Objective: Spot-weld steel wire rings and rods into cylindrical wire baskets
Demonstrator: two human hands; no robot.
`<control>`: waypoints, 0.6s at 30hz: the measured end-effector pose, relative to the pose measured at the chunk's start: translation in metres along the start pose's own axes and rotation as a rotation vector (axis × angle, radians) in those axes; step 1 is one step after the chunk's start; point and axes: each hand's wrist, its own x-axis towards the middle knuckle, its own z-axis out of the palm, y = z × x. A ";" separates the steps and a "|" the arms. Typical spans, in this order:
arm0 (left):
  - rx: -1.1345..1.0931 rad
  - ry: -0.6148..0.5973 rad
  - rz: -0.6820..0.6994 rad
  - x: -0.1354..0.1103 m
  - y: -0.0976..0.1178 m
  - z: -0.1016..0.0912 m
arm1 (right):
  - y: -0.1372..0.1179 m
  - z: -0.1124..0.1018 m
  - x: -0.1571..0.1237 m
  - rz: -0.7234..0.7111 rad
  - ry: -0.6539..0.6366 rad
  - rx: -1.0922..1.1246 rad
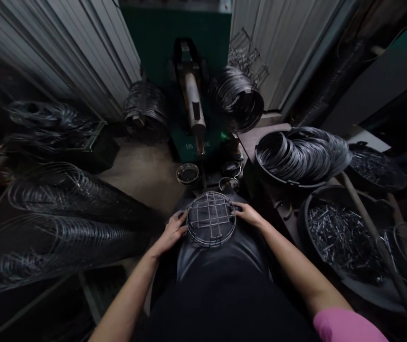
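One round wire grid between both hands

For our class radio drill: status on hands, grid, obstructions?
Left hand, right hand: holding grid, opposite sides. Grid over lap, contact unclear. Nothing seen on top of it.

The person's bare left forearm and right forearm extend forward, converging; left hand and right hand face each other, fingers bent inward, gripping.
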 end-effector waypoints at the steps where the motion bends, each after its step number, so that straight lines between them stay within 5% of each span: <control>1: 0.017 -0.071 0.000 -0.002 0.001 -0.004 | -0.002 -0.001 -0.001 0.005 -0.014 0.027; 3: 0.081 -0.137 -0.026 -0.006 0.007 -0.006 | -0.004 -0.001 -0.004 0.014 -0.022 0.060; 11: 0.307 0.038 -0.147 -0.014 0.032 0.027 | 0.003 0.002 -0.006 0.015 0.018 0.020; 18: 0.385 0.047 -0.153 -0.013 0.035 0.032 | 0.013 0.005 -0.006 0.011 0.056 -0.020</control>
